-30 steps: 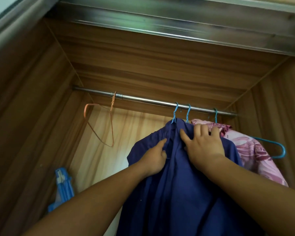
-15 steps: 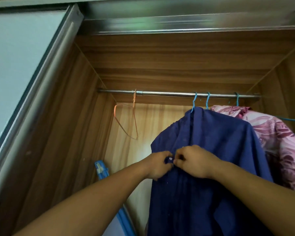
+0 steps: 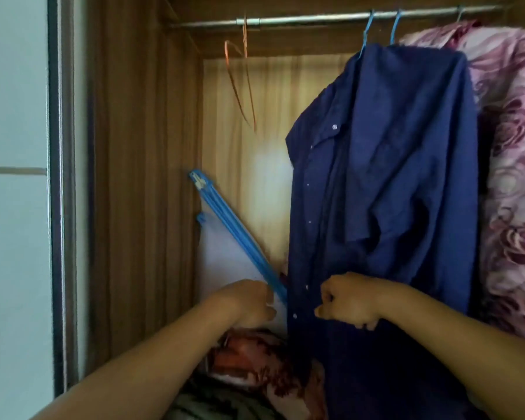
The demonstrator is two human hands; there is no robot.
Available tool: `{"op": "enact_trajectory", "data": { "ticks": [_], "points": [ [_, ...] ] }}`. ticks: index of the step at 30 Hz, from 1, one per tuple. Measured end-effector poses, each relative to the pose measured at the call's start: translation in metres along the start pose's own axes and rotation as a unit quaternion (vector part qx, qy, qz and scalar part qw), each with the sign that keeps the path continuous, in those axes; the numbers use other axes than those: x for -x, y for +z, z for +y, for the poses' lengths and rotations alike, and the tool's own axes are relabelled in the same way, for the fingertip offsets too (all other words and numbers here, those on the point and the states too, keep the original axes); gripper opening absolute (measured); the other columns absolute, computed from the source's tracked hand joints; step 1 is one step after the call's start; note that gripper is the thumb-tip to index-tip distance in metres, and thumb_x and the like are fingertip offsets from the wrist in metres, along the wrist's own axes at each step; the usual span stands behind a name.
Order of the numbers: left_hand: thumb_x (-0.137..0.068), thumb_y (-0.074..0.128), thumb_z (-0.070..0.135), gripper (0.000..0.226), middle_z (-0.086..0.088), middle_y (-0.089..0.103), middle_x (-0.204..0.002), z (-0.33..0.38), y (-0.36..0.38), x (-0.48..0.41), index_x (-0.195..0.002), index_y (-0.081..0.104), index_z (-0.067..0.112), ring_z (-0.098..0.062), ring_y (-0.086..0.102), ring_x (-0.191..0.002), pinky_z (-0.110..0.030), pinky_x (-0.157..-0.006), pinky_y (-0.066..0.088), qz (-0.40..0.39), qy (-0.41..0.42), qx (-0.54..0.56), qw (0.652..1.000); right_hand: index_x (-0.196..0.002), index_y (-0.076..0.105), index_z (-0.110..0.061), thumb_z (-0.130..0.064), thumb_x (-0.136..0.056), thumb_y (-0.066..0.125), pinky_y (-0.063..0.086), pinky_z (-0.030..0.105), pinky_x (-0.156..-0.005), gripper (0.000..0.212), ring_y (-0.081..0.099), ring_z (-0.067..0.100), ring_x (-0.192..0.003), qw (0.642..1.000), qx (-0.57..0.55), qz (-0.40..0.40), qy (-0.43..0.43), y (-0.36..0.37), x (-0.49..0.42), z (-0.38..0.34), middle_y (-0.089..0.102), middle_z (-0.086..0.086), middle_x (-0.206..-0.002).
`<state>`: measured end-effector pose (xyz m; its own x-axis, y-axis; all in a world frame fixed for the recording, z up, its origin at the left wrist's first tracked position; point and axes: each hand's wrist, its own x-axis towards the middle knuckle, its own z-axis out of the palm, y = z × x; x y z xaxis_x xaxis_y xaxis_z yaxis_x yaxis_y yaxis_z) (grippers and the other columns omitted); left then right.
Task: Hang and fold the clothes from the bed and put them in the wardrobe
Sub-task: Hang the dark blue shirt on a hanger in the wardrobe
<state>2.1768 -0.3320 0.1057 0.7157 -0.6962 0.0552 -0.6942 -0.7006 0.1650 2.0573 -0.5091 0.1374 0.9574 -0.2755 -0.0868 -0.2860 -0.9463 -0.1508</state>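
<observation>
- Hands first: the left hand [image 3: 249, 301] sits just left of the navy shirt [image 3: 391, 177], level with its lower buttons. Its fingers are curled, and whether they have the shirt's edge cannot be told.
- The right hand [image 3: 349, 301] lies against the shirt's front at the same height, fingers curled into the cloth beside the button row.
- Below the shirt and to its left lies a red patterned fabric [image 3: 264, 365].
- Further in, left of the shirt, a blue-trimmed bag [image 3: 234, 228] leans against the wardrobe wall [image 3: 140, 177].
- The shirt itself already hangs inside the wardrobe, its front partly open. It sits crooked, with the left shoulder drooping well below the collar.
- Touching the shirt's right side hangs a pink floral cloth [image 3: 509, 147].
- Above the shirt, two blue hanger hooks [image 3: 365, 34] sit close together on the rail [image 3: 315, 19]. An empty orange hanger [image 3: 240, 80] hangs well to the left.
- Risk, as I judge it: a downward tug at the front could pull the sagging shoulder off its hanger and drop the shirt.
- A sideways pull could tangle the two neighbouring hooks.
- Matching the wrong button to a hole would leave the front skewed.
</observation>
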Motion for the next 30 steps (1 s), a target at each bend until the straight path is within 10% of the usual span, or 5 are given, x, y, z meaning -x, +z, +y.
{"op": "enact_trajectory", "data": {
  "ticks": [13, 20, 30],
  "points": [
    [-0.093, 0.034, 0.046, 0.052, -0.007, 0.065, -0.122, -0.033, 0.185, 0.067, -0.113, 0.066, 0.010, -0.021, 0.060, -0.105, -0.029, -0.086, 0.046, -0.129, 0.034, 0.001, 0.991, -0.114, 0.066, -0.018, -0.060, -0.095, 0.051, 0.051, 0.035, -0.086, 0.048, 0.064, 0.025, -0.101, 0.989, 0.079, -0.072, 0.100, 0.192, 0.073, 0.073, 0.069, 0.005, -0.111],
    [-0.099, 0.046, 0.038, 0.018, -0.002, 0.058, -0.100, 0.014, 0.283, 0.100, -0.093, 0.051, 0.023, -0.017, 0.050, -0.084, -0.029, -0.063, 0.034, -0.155, 0.089, -0.009, 0.984, -0.143, 0.042, -0.026, -0.066, -0.096, 0.044, 0.039, 0.032, -0.109, 0.062, 0.045, 0.021, -0.137, 0.971, 0.019, -0.140, 0.194, 0.289, 0.163, 0.127, 0.050, -0.001, -0.148],
    [-0.096, 0.042, 0.040, 0.026, -0.001, 0.063, -0.093, 0.174, 0.398, 0.122, -0.097, 0.058, 0.019, -0.021, 0.063, -0.094, -0.031, -0.079, 0.048, -0.234, 0.299, -0.031, 0.925, -0.137, 0.050, -0.030, -0.064, -0.094, 0.047, 0.055, 0.035, -0.086, 0.055, 0.060, 0.020, -0.114, 0.889, -0.077, -0.177, 0.416, 0.391, 0.329, 0.187, 0.061, -0.004, -0.128]
  ]
}}
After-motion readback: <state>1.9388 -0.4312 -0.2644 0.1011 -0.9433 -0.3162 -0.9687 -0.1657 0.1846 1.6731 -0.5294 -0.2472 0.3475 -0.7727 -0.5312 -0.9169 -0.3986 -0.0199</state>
